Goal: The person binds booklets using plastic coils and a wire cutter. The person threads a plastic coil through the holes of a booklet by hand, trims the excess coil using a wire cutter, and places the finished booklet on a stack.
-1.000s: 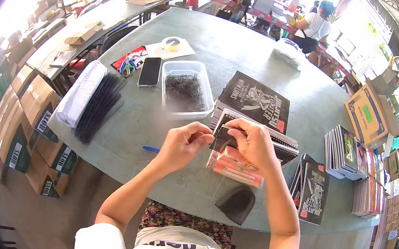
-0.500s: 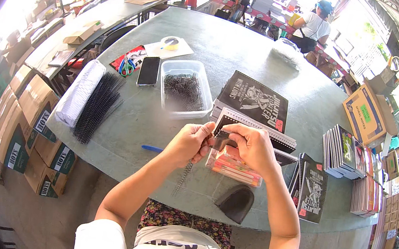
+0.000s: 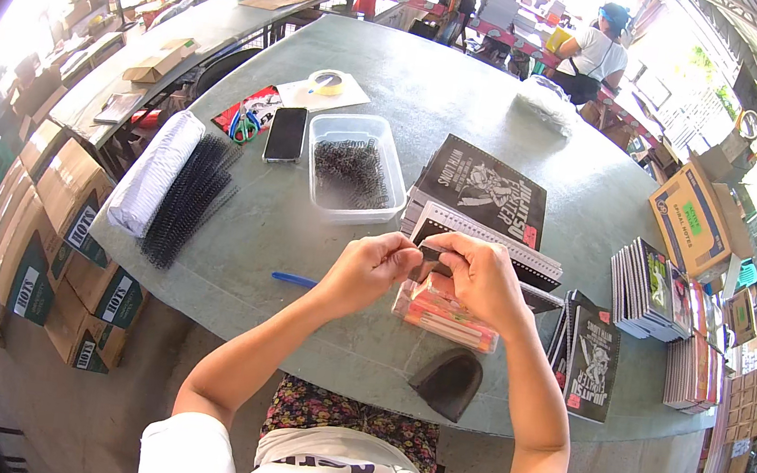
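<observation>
My left hand (image 3: 373, 269) is closed in a pinch beside the near-left corner of a notebook; whatever is between its fingertips is too small to make out. My right hand (image 3: 485, 273) is closed at the same corner, its thumb and fingers bent over the dark edge. The notebook (image 3: 501, 239) has a white strip with a row of punched holes and rests against a stack of black-covered books (image 3: 488, 189). Below my hands lies a pink and orange wrapped bundle (image 3: 446, 316). A clear plastic tub (image 3: 351, 210) of black spiral coils stands beyond my left hand.
Long black coils (image 3: 189, 204) and a white roll (image 3: 155, 173) lie left, near a phone (image 3: 286, 134), scissors (image 3: 244, 125) and tape (image 3: 325, 83). A blue pen (image 3: 295, 279), dark pouch (image 3: 447, 382) and notebooks (image 3: 592, 362) lie nearer. A person (image 3: 593, 55) sits at the back.
The coil that hung below my left hand is out of sight. My left hand has shifted slightly right, its fingers curled tighter; my right hand stays at the notebook's corner.
</observation>
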### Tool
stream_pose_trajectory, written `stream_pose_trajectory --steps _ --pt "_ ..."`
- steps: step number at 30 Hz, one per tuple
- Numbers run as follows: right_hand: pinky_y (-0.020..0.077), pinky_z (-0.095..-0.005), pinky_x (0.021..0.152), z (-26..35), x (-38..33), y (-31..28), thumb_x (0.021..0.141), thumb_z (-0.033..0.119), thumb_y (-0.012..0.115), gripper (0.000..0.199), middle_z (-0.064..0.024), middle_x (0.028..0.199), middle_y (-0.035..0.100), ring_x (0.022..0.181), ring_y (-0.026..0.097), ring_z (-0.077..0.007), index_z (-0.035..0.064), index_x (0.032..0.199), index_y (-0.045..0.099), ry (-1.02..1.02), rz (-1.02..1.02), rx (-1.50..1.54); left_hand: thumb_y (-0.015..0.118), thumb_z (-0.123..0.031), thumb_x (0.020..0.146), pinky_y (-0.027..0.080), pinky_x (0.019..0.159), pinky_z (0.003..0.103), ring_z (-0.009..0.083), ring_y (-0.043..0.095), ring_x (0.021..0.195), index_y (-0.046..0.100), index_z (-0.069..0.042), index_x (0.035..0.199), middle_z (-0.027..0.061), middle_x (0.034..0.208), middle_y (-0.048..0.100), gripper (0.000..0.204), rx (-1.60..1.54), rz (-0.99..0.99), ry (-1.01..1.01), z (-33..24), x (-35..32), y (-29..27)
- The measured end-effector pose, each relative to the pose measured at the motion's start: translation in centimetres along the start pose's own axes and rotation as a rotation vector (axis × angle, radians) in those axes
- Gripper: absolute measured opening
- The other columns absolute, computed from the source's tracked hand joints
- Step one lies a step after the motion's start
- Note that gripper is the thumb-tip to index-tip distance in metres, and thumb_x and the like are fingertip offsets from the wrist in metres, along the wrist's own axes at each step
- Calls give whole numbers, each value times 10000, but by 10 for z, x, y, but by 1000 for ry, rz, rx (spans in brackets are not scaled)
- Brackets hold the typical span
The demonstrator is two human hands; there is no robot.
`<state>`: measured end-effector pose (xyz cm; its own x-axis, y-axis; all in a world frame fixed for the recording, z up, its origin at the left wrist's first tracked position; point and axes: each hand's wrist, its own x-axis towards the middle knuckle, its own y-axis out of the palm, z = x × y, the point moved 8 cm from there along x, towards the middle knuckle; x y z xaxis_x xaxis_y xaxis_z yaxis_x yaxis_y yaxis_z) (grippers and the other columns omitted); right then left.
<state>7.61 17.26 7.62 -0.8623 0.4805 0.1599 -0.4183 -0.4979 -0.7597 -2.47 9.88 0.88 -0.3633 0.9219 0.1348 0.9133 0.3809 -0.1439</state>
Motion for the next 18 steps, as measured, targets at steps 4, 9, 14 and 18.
stream_pose_trajectory --steps 4,9,14,18 --pt "494 -353 630 5 -5 -5 804 -1 572 204 -159 848 659 651 631 -271 19 991 651 -110 -71 38 480 -291 978 310 375 222 56 426 440 599 -16 873 -7 572 498 317 -42 -19 -173 -1 -1 -1" --pt "495 -358 669 3 -6 1 809 14 567 197 -156 883 645 708 631 -301 32 985 655 -70 -42 57 476 -293 978 317 357 233 69 445 412 597 -18 846 3 556 512 328 -315 176 -321 2 -5 4" --pt "488 -388 731 1 -4 3 788 13 576 225 -147 881 639 821 615 -332 45 998 651 -121 -94 -23 499 -284 964 381 389 278 134 511 427 590 -24 851 47 546 524 297 23 -7 -195 4 5 -3" --pt "489 -386 725 8 -4 1 784 22 579 246 -138 896 641 824 617 -325 61 1018 643 -211 -157 -106 523 -287 943 468 536 338 246 610 570 605 -21 853 124 601 563 292 570 -451 663 -55 -9 -12"
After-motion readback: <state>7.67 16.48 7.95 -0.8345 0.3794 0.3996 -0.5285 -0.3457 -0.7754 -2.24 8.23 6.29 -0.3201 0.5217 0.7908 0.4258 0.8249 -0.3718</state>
